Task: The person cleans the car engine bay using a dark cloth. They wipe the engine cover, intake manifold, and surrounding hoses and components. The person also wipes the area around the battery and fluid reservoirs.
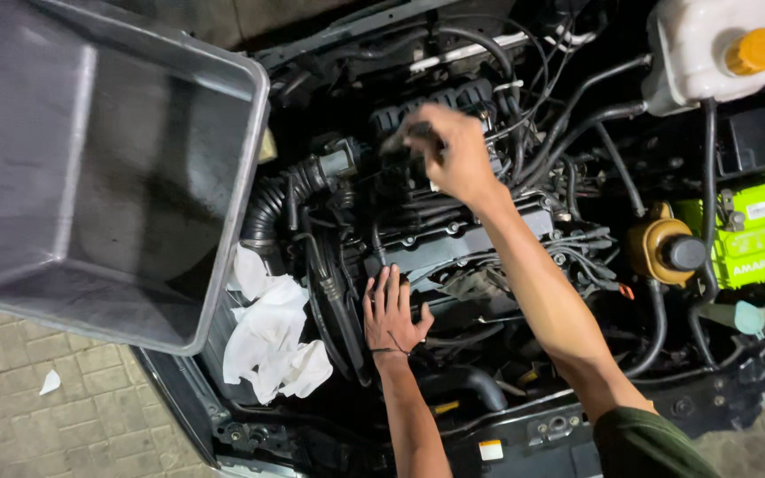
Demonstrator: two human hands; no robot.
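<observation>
Two hands work inside the engine bay. Nearest, the left hand (391, 312) lies flat with fingers spread on the dark parts just below the engine cover (453, 239), holding nothing; it looks like a brace for leaning in. A white rag (272, 341) sits to its left, apart from it, draped over the bay's front edge beside a grey tub (108, 168). Farther in, the right hand (449, 150) closes around a small dark part (405, 140) on top of the engine; what it is cannot be told, as it is blurred. Hoses (577, 115) run just right of that hand, a yellow-capped tank (710, 49) and green battery (759, 230) well beyond.
</observation>
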